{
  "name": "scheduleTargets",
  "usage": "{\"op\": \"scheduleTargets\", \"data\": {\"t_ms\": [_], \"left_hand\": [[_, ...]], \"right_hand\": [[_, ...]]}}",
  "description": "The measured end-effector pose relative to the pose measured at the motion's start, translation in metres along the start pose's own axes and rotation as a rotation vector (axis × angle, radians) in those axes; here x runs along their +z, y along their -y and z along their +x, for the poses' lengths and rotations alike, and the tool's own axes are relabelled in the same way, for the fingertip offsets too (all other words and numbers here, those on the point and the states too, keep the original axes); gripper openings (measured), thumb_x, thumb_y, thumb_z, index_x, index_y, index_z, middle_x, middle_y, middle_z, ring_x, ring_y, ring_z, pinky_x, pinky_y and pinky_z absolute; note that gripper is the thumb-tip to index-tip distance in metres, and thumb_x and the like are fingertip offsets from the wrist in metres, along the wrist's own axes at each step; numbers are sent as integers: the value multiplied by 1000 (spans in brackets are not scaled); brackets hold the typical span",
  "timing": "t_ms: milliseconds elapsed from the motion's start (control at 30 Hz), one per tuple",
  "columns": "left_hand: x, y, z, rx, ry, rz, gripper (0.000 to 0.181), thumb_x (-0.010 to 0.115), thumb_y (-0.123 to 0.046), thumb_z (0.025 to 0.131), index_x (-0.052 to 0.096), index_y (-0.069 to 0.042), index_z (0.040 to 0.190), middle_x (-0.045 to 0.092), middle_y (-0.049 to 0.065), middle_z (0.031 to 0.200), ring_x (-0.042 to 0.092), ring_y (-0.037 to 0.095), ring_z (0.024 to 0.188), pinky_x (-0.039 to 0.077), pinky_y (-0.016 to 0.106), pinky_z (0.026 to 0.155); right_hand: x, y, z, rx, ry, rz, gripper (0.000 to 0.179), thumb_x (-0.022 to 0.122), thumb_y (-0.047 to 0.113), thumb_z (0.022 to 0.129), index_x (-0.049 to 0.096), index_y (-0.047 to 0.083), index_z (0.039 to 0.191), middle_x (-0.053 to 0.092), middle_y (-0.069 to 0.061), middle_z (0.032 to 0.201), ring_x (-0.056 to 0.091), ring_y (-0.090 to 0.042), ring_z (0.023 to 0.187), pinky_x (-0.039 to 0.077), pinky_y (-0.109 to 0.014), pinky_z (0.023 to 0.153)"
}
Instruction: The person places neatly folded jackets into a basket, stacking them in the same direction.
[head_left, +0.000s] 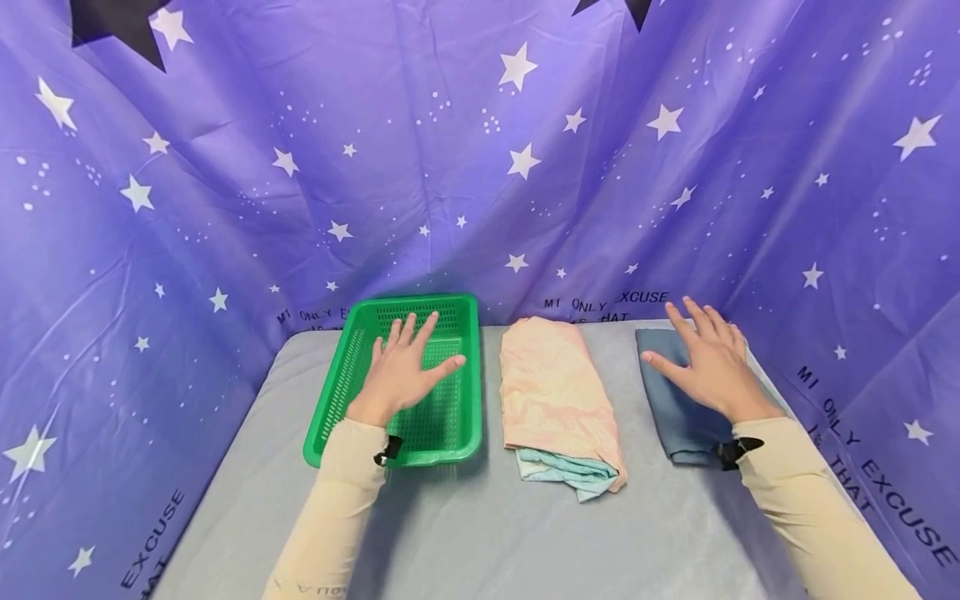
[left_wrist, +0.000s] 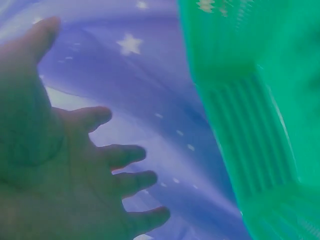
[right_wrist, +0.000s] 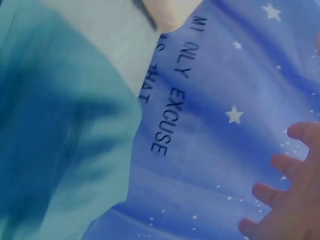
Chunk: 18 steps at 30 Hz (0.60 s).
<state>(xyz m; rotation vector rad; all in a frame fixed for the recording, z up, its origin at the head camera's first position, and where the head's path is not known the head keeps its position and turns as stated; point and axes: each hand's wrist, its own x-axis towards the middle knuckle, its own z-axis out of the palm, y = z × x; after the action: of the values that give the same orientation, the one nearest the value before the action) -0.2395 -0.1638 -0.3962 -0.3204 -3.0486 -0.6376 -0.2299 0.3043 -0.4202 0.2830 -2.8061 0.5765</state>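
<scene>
Basket: green basket point(head_left: 471, 375) with slotted walls and a pierced floor, standing on the desk at 9 o'clock from the pink cloth, near it but apart.
Hand over basket: left hand point(head_left: 405, 371), released, fingers spread towards 12 o'clock, thumb towards 2 o'clock; the left wrist view shows a gap between fingers and basket.
Blue-grey cloth: blue-grey cloth point(head_left: 671, 421), folded flat at 3 o'clock from the pink cloth, by the desk's edge on that side.
Hand over blue-grey cloth: right hand point(head_left: 708, 362), released too, fingers spread towards 11 o'clock, thumb towards 10 o'clock, covering part of the cloth in the head view; the right wrist view shows the fingers apart from it.
Pink cloth: pink cloth point(head_left: 555, 383), folded and creased, lying between the basket and the blue-grey cloth; pale teal fabric point(head_left: 573, 473) pokes out at its 6 o'clock end.
Wrists: a black strap on each, below cream sleeves point(head_left: 330, 508).
Desk: grey-covered desk point(head_left: 555, 546) under all of these.
Curtain: purple curtain point(head_left: 420, 108) behind at 12 o'clock and round both sides, printed with white stars and dark lettering.
</scene>
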Motion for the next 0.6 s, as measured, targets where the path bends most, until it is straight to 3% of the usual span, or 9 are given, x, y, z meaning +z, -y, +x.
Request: {"op": "scheduleTargets", "data": {"t_ms": [167,267,400,600], "left_hand": [[12,-27,-14,82,-116,-138,81,54,-67,96,28,-29,163,34,13,166,29,41,154,23,65,123],[26,-41,-19,131,-235,-306,69,65,-50,98,43,-21,156,51,10,155,47,36,144,38,59,117],[50,-60,-23,183,-351,-554,53,71,-32,97,56,-17,145,65,7,139,60,31,130,48,52,110],[90,-87,-26,256,-354,-834,40,69,-21,98,60,-16,137,69,5,130,66,30,120,52,47,104]], "right_hand": [[5,12,-13,-27,-21,100,88,69,49,94,23,22,164,23,-20,168,23,-54,149,25,-80,105],[12,19,-20,-26,-28,196,84,71,42,95,26,22,164,31,-22,164,32,-54,144,32,-77,103],[28,27,-27,-19,-39,320,76,69,33,98,32,18,162,41,-24,157,47,-48,135,40,-69,102],[57,38,-30,22,-36,491,66,66,23,101,37,7,158,51,-26,148,55,-47,128,44,-64,103]]}}
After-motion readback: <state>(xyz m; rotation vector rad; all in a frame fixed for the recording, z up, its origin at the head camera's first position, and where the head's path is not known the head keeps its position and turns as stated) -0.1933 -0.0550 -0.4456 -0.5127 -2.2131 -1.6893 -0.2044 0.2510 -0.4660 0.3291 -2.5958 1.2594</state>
